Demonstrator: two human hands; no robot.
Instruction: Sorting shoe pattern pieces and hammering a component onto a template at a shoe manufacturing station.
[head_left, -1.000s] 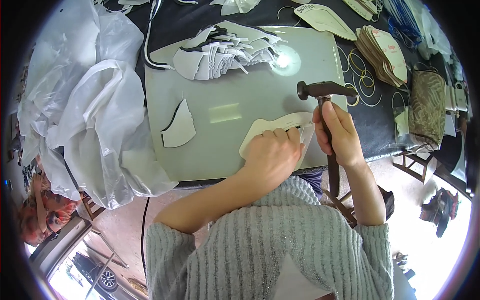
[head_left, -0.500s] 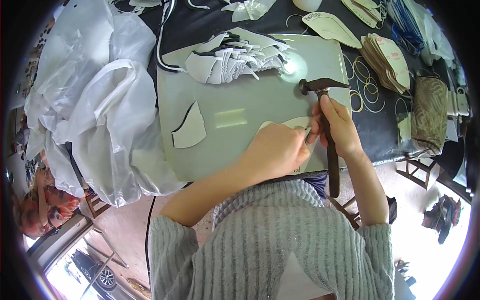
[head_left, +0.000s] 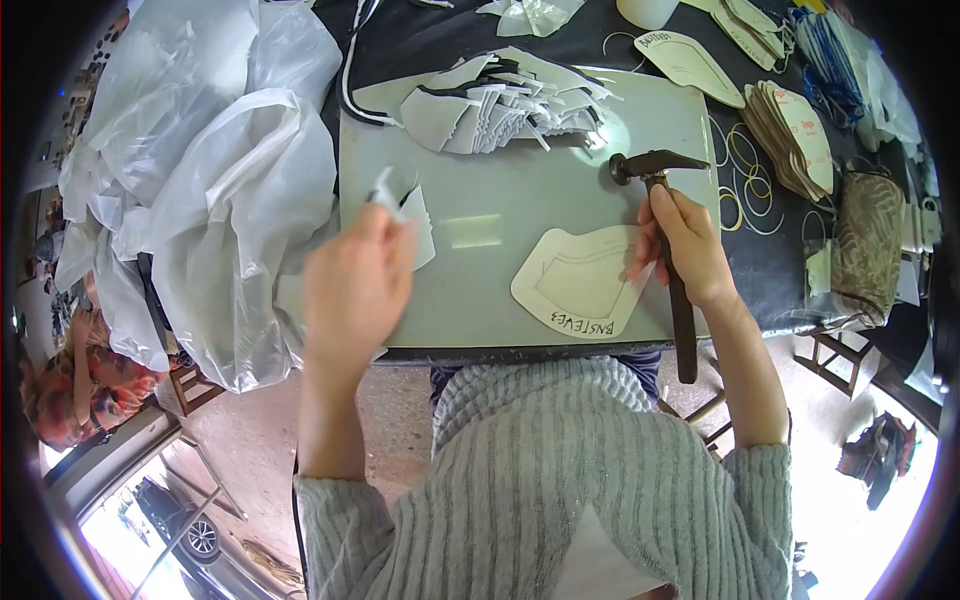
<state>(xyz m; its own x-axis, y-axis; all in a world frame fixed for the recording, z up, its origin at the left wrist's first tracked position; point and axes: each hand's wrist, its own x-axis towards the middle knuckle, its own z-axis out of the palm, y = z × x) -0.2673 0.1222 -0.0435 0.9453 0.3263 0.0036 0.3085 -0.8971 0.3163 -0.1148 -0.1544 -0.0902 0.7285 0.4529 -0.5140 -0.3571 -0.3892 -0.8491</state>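
Observation:
My right hand (head_left: 692,245) is closed around the handle of a hammer (head_left: 683,335), its metal head standing above the thumb. The fingertips lie by the right edge of a cream card pattern piece (head_left: 575,270) with a drawn outline and handwriting. Out to the left, my left hand (head_left: 355,285) is blurred but closed, pinching a small white piece with a dark edge (head_left: 384,190). Partly behind it, a white cut piece (head_left: 421,225) lies on the grey-green board (head_left: 470,290). A fanned pile of black-edged white pieces (head_left: 500,110) sits at the board's far side.
Crumpled clear plastic sheeting (head_left: 240,200) heaps along the left. To the right are loose elastic rings (head_left: 745,180), a stack of card patterns (head_left: 790,135) and a patterned pouch (head_left: 867,235). Another pattern (head_left: 690,65) and a white cup (head_left: 648,10) stand behind. Another person (head_left: 75,400) is at the far left.
My left hand has moved from over the card pattern to the left side of the board, uncovering the pattern. The right hand keeps the hammer in nearly the same place.

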